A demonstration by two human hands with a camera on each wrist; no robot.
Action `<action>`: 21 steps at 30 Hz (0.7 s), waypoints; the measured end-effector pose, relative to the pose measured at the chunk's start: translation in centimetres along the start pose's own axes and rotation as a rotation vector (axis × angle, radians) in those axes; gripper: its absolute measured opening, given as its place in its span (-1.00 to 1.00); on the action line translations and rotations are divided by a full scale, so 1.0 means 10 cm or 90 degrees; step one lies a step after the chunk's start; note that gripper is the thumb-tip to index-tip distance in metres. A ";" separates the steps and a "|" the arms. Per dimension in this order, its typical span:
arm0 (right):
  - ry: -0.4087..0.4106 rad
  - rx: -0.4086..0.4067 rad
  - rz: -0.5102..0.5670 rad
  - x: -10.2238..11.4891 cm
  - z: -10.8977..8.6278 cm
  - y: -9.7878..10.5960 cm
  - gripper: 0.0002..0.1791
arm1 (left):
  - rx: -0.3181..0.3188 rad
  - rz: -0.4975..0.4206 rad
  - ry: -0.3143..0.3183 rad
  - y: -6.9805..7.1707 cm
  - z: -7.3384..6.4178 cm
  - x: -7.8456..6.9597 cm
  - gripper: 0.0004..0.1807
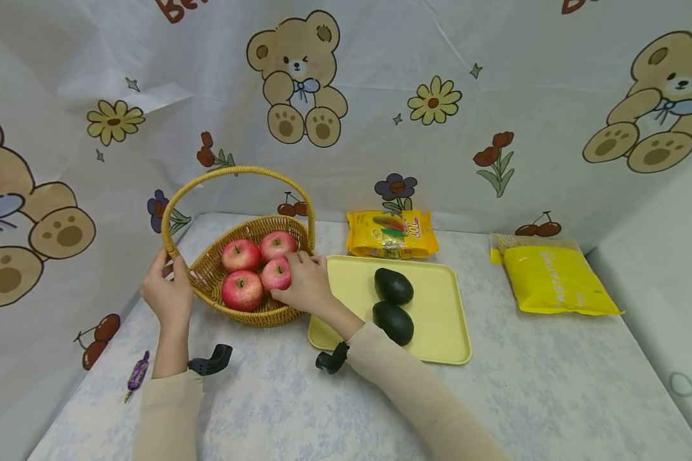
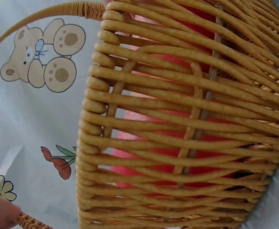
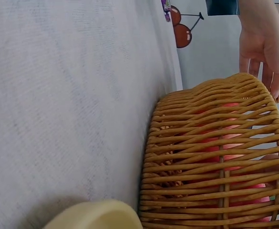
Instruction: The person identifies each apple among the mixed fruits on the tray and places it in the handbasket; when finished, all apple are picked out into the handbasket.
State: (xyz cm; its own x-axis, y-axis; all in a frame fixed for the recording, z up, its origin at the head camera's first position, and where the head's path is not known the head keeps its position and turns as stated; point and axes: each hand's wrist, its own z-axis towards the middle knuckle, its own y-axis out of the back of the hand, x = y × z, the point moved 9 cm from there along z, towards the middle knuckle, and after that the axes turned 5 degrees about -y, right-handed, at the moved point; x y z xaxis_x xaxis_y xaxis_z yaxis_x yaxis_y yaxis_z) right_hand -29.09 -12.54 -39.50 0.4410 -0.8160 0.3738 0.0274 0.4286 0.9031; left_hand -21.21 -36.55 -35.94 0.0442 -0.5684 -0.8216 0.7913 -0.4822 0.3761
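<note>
A woven wicker basket (image 1: 267, 317) with a tall arched handle (image 1: 239, 170) stands at the left of the table, holding several red apples. My left hand (image 1: 169, 291) pinches the handle low on its left side; in the left wrist view, only part of that hand (image 2: 1, 212) shows at the corner. Inside the basket, at its right, my right hand (image 1: 308, 282) grips an apple (image 1: 276, 274) from above and the right. Another apple (image 1: 242, 291) lies just left of it, with two more behind. Through the weave, red skin shows in both wrist views.
Right of the basket lies a pale yellow tray (image 1: 438, 320) with two dark avocados (image 1: 394, 286). Behind it sits a yellow snack packet (image 1: 388, 234). A yellow pasta bag (image 1: 555, 278) lies far right, a purple wrapped candy (image 1: 137, 374) near left. A printed curtain hangs behind.
</note>
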 end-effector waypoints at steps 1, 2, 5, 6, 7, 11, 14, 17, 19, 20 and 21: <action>-0.003 0.000 -0.002 0.00 0.00 0.00 -0.21 | 0.000 0.001 -0.001 0.00 0.00 0.00 -0.59; -0.004 0.002 -0.005 -0.01 0.00 -0.01 -0.21 | 0.000 0.002 -0.001 0.00 0.00 0.00 -0.59; -0.011 0.008 -0.017 -0.01 0.00 -0.03 -0.21 | 0.000 0.006 -0.001 0.01 0.00 0.01 -0.59; -0.014 0.010 -0.022 -0.01 0.01 -0.03 -0.22 | 0.001 0.008 0.000 0.01 0.00 0.01 -0.59; -0.017 0.012 -0.026 -0.01 0.01 -0.04 -0.23 | 0.002 0.009 0.002 0.01 0.00 0.01 -0.59; -0.036 0.019 -0.044 -0.02 0.02 -0.05 -0.28 | 0.006 0.011 0.014 0.01 -0.01 0.02 -0.58; -0.052 0.025 -0.051 -0.02 0.03 -0.07 -0.30 | 0.006 0.011 0.016 0.00 -0.01 0.02 -0.59; -0.065 0.033 -0.059 -0.03 0.04 -0.07 -0.32 | 0.005 0.011 0.012 0.00 0.00 0.00 -0.59; -0.074 0.042 -0.063 -0.03 0.04 -0.08 -0.31 | 0.004 0.013 0.011 -0.01 0.00 0.00 -0.59; -0.077 0.046 -0.067 -0.03 0.04 -0.09 -0.30 | 0.003 0.014 0.010 -0.01 0.00 -0.01 -0.59; -0.079 0.049 -0.072 -0.03 0.04 -0.09 -0.30 | 0.002 0.016 0.012 -0.01 0.00 0.00 -0.59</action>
State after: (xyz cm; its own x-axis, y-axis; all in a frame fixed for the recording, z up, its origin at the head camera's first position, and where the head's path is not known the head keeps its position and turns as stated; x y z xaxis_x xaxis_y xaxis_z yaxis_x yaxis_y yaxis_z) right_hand -29.59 -12.82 -40.37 0.3251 -0.9008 0.2879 -0.0009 0.3042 0.9526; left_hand -21.24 -36.49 -35.93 0.0747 -0.5680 -0.8197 0.7875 -0.4707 0.3979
